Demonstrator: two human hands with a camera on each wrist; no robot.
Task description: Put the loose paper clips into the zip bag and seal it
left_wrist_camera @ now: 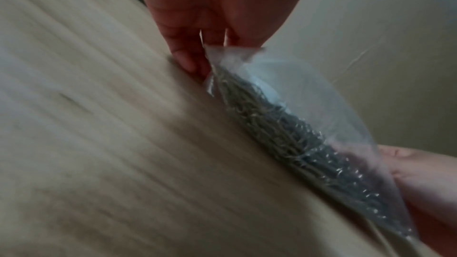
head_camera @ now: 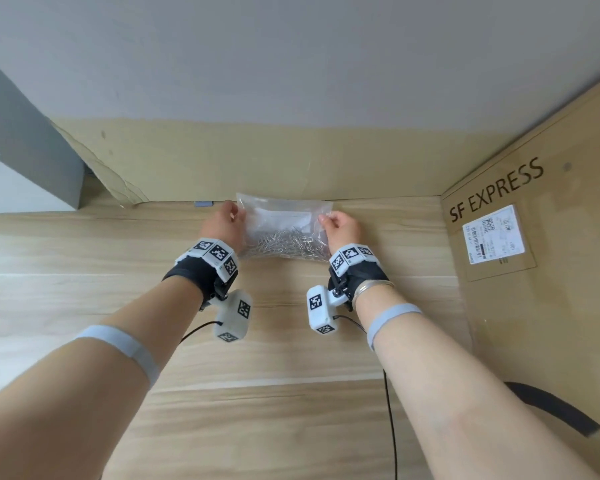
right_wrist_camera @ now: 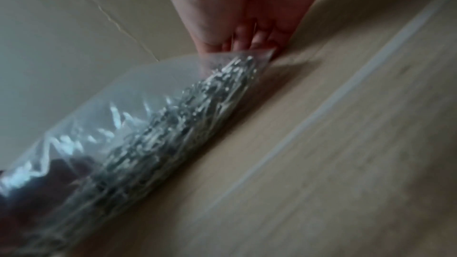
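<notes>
A clear zip bag [head_camera: 284, 216] stands upright on the wooden table [head_camera: 84, 271], its bottom resting on the surface. Silver paper clips [head_camera: 284, 242] fill its lower part in a heap. My left hand [head_camera: 227, 220] pinches the bag's left edge and my right hand [head_camera: 338, 226] pinches its right edge. In the left wrist view the bag [left_wrist_camera: 309, 108] and the clips [left_wrist_camera: 284, 130] run away from my fingers [left_wrist_camera: 188, 60] toward the other hand. In the right wrist view the bag [right_wrist_camera: 128, 105] with the clips [right_wrist_camera: 173, 124] hangs from my fingers [right_wrist_camera: 237, 42]. I cannot tell whether the top seal is closed.
A brown cardboard box marked SF EXPRESS [head_camera: 534, 244] stands at the right. A cardboard sheet [head_camera: 257, 161] leans on the wall behind the bag. A small blue-grey piece [head_camera: 203, 204] lies at the table's back edge. A black cable [head_camera: 390, 410] runs along the table.
</notes>
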